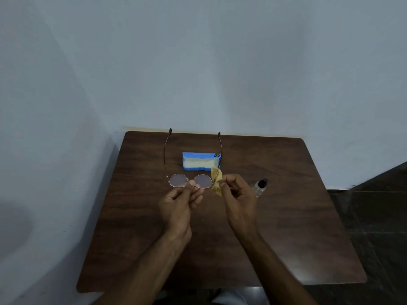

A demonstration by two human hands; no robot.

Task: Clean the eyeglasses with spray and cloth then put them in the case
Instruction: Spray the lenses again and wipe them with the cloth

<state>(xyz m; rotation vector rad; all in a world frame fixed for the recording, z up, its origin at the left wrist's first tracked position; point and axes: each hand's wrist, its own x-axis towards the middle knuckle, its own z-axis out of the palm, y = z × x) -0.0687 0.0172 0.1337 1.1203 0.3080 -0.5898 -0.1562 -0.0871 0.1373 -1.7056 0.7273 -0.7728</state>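
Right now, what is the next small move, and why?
Probably bring the cloth in the right hand onto the adjacent lens and wipe: the left hand holds the eyeglasses at the bridge, and the cloth sits right beside that lens.

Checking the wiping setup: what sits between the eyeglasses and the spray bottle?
In the head view, the yellow cloth, pinched by the right hand, lies between the eyeglasses and the spray bottle.

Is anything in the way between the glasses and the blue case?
Nothing visible blocks the way. The left hand holds the eyeglasses just in front of the blue case, with only bare table between. The yellow cloth, pinched by the right hand, sits off to the case's right front corner, not across the path.
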